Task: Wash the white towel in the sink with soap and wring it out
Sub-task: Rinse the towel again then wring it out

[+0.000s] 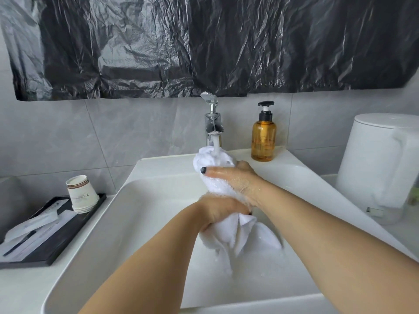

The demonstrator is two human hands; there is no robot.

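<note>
**Towel under the tap, both hands on it**

Grey tiled bathroom wall here, with a crinkly black plastic sheet [204, 41] taped across the top, and a white sink [140, 223] below it. We've got the tap [213, 123] running at the far edge, and the stream lands right on the bunched top of the white towel [213, 159].

Our right hand [235, 180] is wrapped around the upper part of the towel, fingers curled over it, with suds on the skin. Our left hand [221, 210] grips it just below, fist closed tight round the cloth. The loose ends hang down into the basin, dripping.

Handling-wise, we'd say it's soaked, so heavier than it looks, floppy, and a bit slick from the soap. Best hold is what we're doing: two fists stacked close on the rolled middle, ready to twist opposite ways.

The amber soap bottle [263, 137] sits on the far rim right of the tap. A stack of paper cups [81, 193] stands on a black tray [54, 245] at left, and a white kettle [383, 164] is at right.
</note>
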